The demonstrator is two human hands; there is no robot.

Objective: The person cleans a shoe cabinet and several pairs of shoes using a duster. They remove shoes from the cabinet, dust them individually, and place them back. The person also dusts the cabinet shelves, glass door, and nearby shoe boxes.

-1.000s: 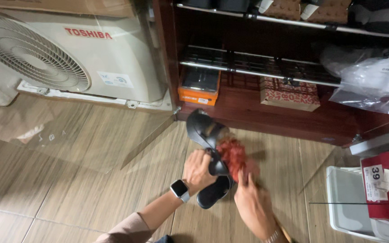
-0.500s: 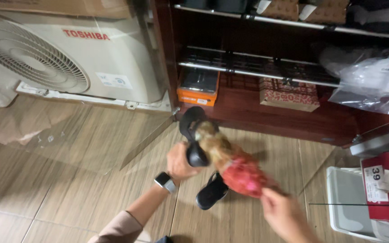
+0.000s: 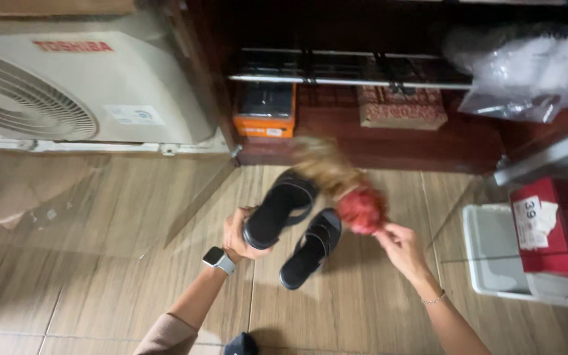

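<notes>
A black slip-on sandal (image 3: pixel 276 210) is gripped at its heel end by the left hand (image 3: pixel 239 235), fingers curled round the sole's edge, a smartwatch (image 3: pixel 219 260) worn on that wrist; it is held tilted just above the floor; the feather duster (image 3: pixel 343 187) is pinched at its red end by the right hand (image 3: pixel 399 242), its tan plumes blurred over the sandal's toe; by the look of it, dusting of this sandal is under way and not finished; the second sandal (image 3: pixel 310 248) lies flat on the wood-look floor tiles (image 3: pixel 100 263), just beside the held one, apparently not yet taken up; both sandals appear matte and rubbery, with broad straps; further out, a white plastic bin (image 3: pixel 494 256) and a red cardboard shoebox (image 3: pixel 553 227) are seen at the right; beyond, a dark red wooden shelf unit (image 3: pixel 389 148) carries an orange box (image 3: pixel 264 112), a patterned box (image 3: pixel 402 108) and crinkled clear plastic bags (image 3: pixel 527 72); at far left a cream outdoor air-conditioner unit (image 3: pixel 87 92) with a round grille is set.
</notes>
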